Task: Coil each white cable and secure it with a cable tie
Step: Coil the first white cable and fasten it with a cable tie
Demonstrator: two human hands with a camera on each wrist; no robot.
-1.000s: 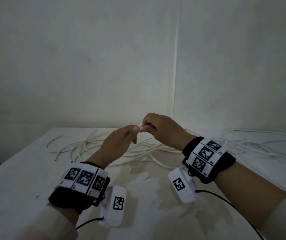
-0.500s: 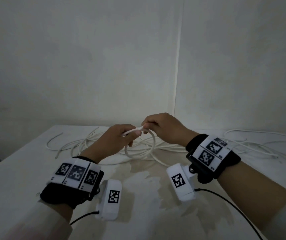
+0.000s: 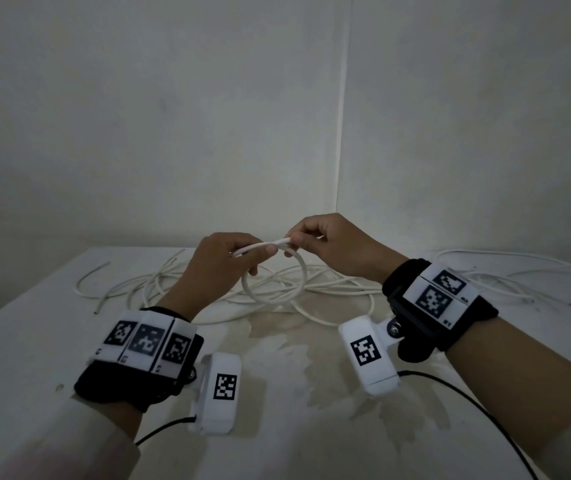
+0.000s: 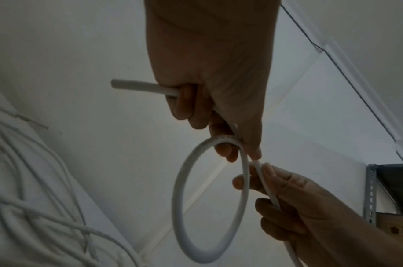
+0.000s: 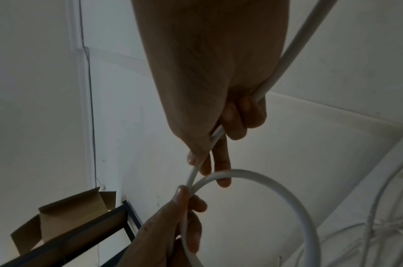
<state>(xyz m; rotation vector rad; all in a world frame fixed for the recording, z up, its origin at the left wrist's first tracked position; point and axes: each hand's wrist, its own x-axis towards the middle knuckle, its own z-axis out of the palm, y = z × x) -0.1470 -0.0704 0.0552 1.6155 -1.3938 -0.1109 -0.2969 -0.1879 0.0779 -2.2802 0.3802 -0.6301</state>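
Observation:
A white cable [image 3: 275,301] hangs in one round loop under my hands, above the table [image 3: 35,341]. My left hand [image 3: 260,258] pinches the cable where the loop crosses, and its short free end [image 4: 136,86] sticks out past the fingers. My right hand [image 3: 292,242] grips the same cable just beside the left hand, with the running length passing through its palm [image 5: 287,54]. The left wrist view has the loop [image 4: 180,180] below my left hand [image 4: 239,150]. In the right wrist view the loop [image 5: 294,198] curves away under my right hand [image 5: 209,169]. No cable tie is visible.
Loose white cables [image 3: 159,285] lie tangled across the back of the table, with more at the far right [image 3: 505,271]. Walls meet in a corner close behind [image 3: 341,133]. A metal shelf upright [image 4: 371,189] and an open cardboard box [image 5: 65,222] stand off to the sides.
A second ago both hands pinched the cable end with no loop showing. A loop has since formed below them and grown wider, and the hands have risen slightly.

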